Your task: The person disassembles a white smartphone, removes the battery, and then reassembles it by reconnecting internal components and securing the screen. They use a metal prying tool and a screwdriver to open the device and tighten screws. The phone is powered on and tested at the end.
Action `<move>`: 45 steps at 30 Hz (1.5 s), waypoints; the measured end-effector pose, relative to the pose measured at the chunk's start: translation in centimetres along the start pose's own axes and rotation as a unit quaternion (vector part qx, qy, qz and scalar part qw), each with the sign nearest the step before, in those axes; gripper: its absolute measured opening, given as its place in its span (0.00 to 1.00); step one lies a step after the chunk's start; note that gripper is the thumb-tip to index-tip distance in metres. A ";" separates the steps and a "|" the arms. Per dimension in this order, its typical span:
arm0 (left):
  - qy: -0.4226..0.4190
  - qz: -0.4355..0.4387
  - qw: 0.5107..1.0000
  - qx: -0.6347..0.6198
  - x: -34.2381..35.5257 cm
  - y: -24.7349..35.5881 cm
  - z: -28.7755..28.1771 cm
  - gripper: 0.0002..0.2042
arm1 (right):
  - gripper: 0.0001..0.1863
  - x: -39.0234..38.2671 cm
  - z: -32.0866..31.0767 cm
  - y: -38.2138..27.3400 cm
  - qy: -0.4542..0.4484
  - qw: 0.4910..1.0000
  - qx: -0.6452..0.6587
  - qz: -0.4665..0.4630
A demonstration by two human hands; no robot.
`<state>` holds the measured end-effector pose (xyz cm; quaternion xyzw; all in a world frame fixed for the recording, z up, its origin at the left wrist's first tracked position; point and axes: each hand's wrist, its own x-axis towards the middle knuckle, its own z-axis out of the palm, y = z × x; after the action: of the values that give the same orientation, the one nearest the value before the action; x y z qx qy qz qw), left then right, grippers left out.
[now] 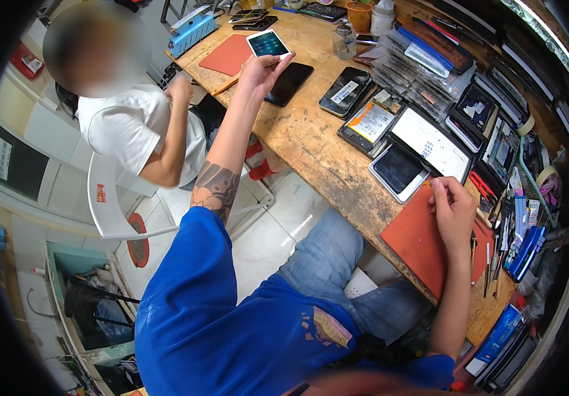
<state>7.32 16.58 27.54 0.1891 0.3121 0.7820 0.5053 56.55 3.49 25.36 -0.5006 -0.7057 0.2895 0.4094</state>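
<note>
One head-worn fisheye camera looks steeply down from above the person's shoulders. It faces the wooden worktop (311, 142) ahead, close enough to show both forearms, with edges bending at the rim.

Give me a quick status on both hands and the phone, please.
Left hand holds lit white phone over the bench. Right hand rests on red mat. Black phone lies under the left hand.
</note>
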 end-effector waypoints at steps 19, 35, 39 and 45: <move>0.014 0.048 0.994 0.100 -0.4 -0.6 -1.4 0.13 | 0.11 -0.1 -0.1 -0.6 -0.011 0.999 -0.038 -0.001; 0.049 0.015 0.998 0.039 -0.5 -0.8 -2.2 0.14 | 0.10 -0.1 0.1 -0.2 -0.026 0.996 -0.076 -0.025; 0.046 0.012 0.998 0.049 -0.2 -0.7 -2.2 0.13 | 0.10 0.0 0.1 -0.1 -0.023 0.996 -0.079 -0.040; 0.051 0.021 0.998 0.044 -0.1 -0.8 -2.5 0.12 | 0.09 0.0 0.0 -0.1 -0.031 0.995 -0.086 -0.042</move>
<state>6.34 16.00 25.19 0.1774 0.3676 0.7866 0.4634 56.50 3.43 25.38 -0.4945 -0.7608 0.2256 0.3548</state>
